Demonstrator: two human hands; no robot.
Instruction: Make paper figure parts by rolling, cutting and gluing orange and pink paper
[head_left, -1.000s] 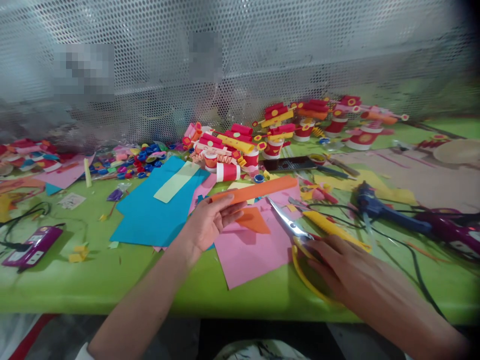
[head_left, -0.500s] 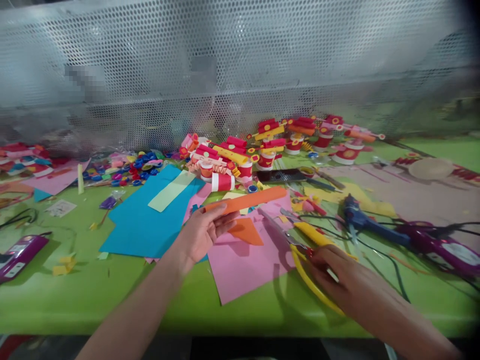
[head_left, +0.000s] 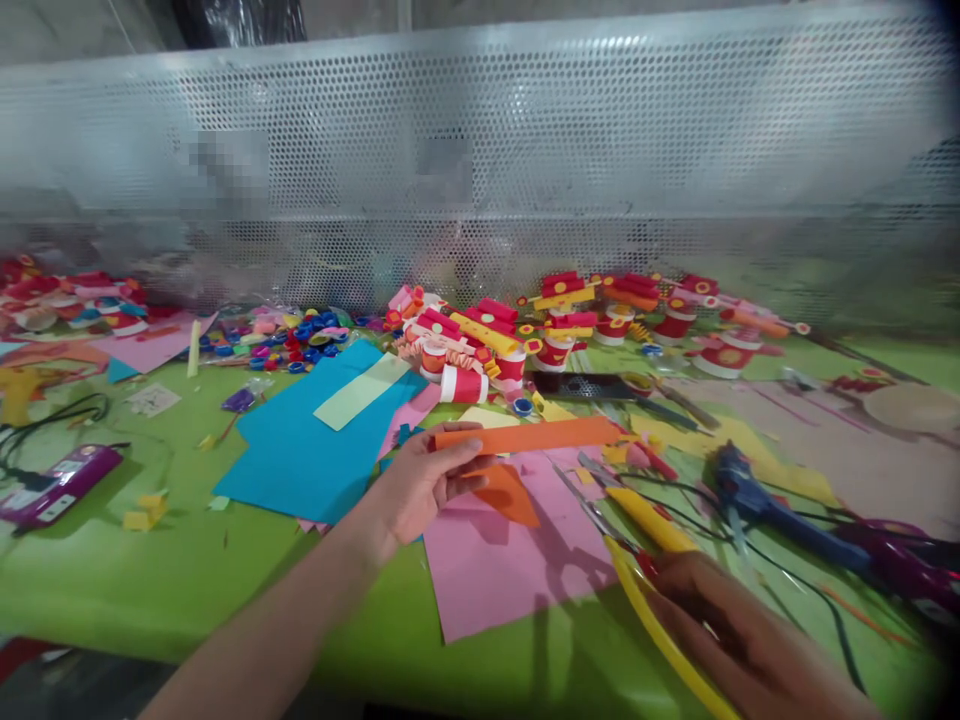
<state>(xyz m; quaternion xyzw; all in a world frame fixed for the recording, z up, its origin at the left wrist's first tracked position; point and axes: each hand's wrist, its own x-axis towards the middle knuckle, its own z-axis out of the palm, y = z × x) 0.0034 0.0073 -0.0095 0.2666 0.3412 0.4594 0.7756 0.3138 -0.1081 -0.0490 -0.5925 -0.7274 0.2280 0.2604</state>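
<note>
Orange strip point(head_left: 540, 437), likely light and easily creased, is held above the worktop point(head_left: 172, 570), inward of its front edge, pinched sensibly at its left end by the left hand point(head_left: 427, 480), scissors point(head_left: 625, 572) being gripped by the right hand point(head_left: 724, 605).

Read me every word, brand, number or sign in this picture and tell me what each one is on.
No text is readable.
Purple box with the cord: pale markings, too blurred to read.
Small pale square: faint pattern, too blurred to tell.
Rightmost red cup: round mark, too small to make out.
Orange strip and scissors: no lettering visible.
</note>
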